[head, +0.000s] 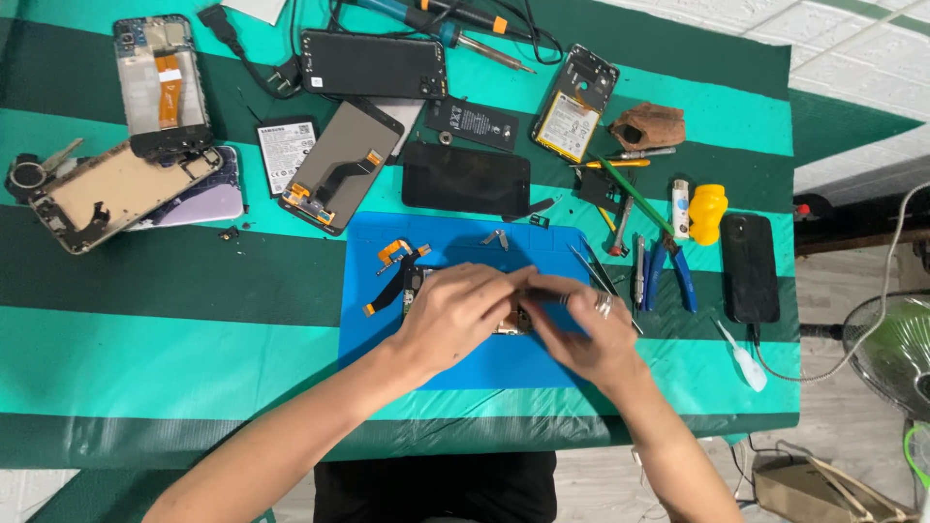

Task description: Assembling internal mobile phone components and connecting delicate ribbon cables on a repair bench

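Blue work mat [465, 363]: under both our hands, centre of the striped table. Left hand [455, 312] and right hand [581, 324]: fingertips meeting, pinched on a small phone part [511, 323] between them, mostly hidden, axis unclear. Orange-tipped flex cable [392, 271]: just left of the grip, nearer our left hand

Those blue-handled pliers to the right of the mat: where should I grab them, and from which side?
Take the blue-handled pliers by the two blue handles, coming from the near edge of the table. The handles splay toward the person and lie flat with free cloth around them. The jaw end points away, crowded by the green-handled tool and white lighter. The right hand is nearest.
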